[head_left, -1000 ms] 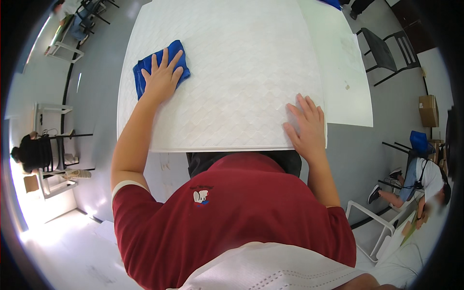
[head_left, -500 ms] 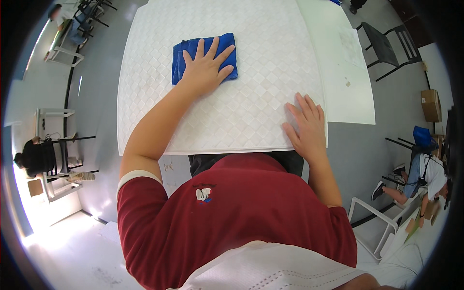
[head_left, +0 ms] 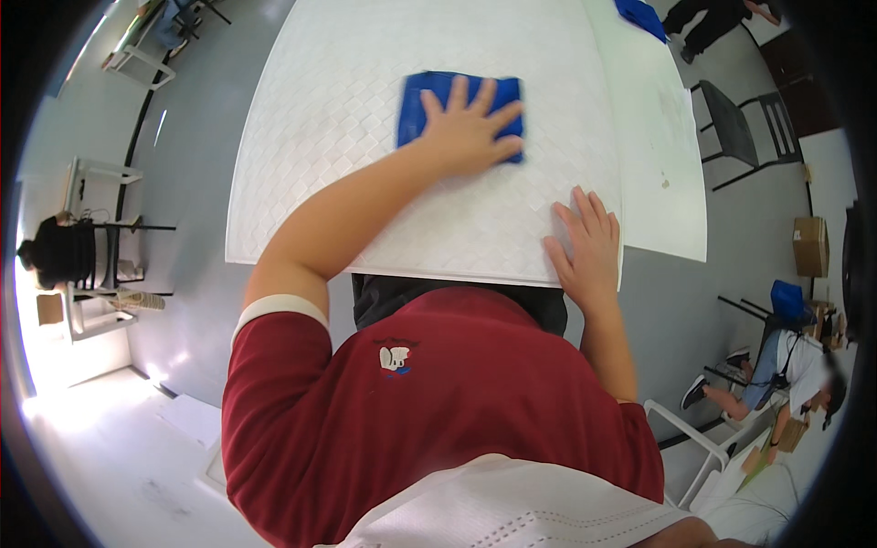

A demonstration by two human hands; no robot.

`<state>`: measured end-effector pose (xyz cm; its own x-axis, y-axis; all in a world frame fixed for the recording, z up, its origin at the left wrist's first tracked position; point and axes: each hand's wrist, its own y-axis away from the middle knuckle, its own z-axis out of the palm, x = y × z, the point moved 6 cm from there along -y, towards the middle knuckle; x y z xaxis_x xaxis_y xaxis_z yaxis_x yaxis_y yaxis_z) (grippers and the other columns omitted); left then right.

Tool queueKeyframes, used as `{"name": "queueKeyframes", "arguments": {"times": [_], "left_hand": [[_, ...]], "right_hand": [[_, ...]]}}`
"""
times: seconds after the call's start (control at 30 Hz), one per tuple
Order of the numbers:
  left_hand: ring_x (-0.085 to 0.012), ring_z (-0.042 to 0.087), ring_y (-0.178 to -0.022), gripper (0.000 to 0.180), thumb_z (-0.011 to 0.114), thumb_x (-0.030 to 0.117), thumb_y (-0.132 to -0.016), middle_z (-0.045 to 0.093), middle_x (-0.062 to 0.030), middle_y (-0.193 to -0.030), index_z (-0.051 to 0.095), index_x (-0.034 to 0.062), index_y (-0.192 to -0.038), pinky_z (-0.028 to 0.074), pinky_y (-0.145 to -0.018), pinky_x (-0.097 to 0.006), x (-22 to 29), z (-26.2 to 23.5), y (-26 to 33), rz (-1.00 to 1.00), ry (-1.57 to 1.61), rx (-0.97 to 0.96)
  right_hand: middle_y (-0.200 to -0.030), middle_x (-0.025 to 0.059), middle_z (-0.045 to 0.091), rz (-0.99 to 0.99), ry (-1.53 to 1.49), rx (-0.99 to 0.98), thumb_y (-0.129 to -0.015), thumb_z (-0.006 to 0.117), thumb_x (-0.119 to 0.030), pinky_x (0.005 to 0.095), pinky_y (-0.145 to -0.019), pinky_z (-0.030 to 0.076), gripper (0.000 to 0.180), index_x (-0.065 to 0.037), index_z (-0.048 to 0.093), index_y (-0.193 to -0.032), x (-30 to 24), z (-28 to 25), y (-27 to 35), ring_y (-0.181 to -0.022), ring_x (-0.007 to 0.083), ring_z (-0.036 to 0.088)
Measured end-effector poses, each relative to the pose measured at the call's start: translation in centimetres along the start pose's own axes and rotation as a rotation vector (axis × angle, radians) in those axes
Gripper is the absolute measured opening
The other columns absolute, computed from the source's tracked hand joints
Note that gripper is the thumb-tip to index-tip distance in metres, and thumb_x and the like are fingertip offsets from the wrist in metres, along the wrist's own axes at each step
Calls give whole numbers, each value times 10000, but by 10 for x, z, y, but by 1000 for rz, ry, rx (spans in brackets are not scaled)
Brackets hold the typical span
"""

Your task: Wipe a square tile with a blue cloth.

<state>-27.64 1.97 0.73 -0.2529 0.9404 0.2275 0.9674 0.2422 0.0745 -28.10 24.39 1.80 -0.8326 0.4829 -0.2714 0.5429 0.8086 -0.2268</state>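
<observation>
A folded blue cloth (head_left: 417, 91) lies flat on the white table mat (head_left: 311, 183), which has a woven diamond pattern. My left hand (head_left: 461, 132) rests palm down on top of the cloth, fingers spread wide, hiding its middle. Slight blur shows on that hand and the cloth. Near the mat's front right corner, my right hand (head_left: 589, 247) lies with its fingers outstretched on the surface, holding nothing.
A pale table surface (head_left: 662, 164) extends beyond the mat on the right, with another blue cloth (head_left: 641, 18) at its far end. A black chair (head_left: 731, 132) stands to the right. Other people are seated at both sides; one stands at the far right.
My left hand and the blue cloth under it have moved to the right across the mat. My right hand stays at the front right corner. The view has shifted slightly.
</observation>
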Motion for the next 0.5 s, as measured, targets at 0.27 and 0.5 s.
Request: {"name": "queueKeyframes", "arguments": {"times": [0.27,0.5], "left_hand": [[-480,138,-1400,614,443,554,-915,189,-166,-1554,337,298,-1463,130,-1007,-748,57,9,-7,217,-46,147],[-465,149,-1402,596,441,539,-923,206,-155,-1550,347,293,-1458,140,-1012,-741,59,7,-7,216,-46,181]], "right_hand": [[-1429,170,412,-15,-22,-2,-832,629,-282,544,-1079,209,451,-86,579,-1235,-2,-2,-1,-1340,368,326],[-1429,157,416,-7,-22,5,-833,631,-282,539,-1081,203,445,-96,580,-1235,-1,-5,0,-1341,359,329]]}}
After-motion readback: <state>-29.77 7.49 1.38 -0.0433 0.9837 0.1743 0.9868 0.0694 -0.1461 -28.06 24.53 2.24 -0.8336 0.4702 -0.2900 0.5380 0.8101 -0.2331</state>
